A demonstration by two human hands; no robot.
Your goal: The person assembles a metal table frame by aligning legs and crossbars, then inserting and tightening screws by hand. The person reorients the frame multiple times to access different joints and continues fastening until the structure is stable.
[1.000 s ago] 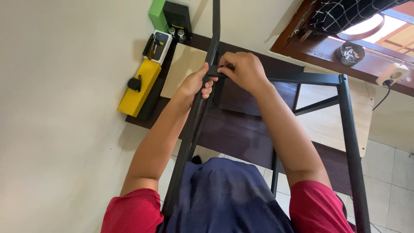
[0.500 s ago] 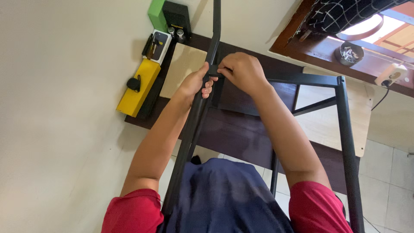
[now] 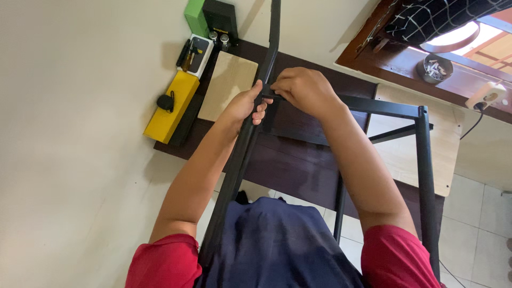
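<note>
Both hands together at joint: left hand (image 3: 246, 105) round black post (image 3: 238, 160); right hand (image 3: 303, 88) pinching crossbar (image 3: 381, 106) end

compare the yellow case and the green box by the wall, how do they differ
The yellow case is longer and carries a black knob on top; the green box is shorter, plain, and partly cut off by the picture's edge. The yellow case lies nearer the left hand. Both sit along the wall, untouched.

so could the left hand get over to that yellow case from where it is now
Probably yes. The left hand is wrapped around the black upright bar, and the yellow case lies just to its left on the dark table, with only a pale wooden board between them. It would have to release the bar first.
</note>
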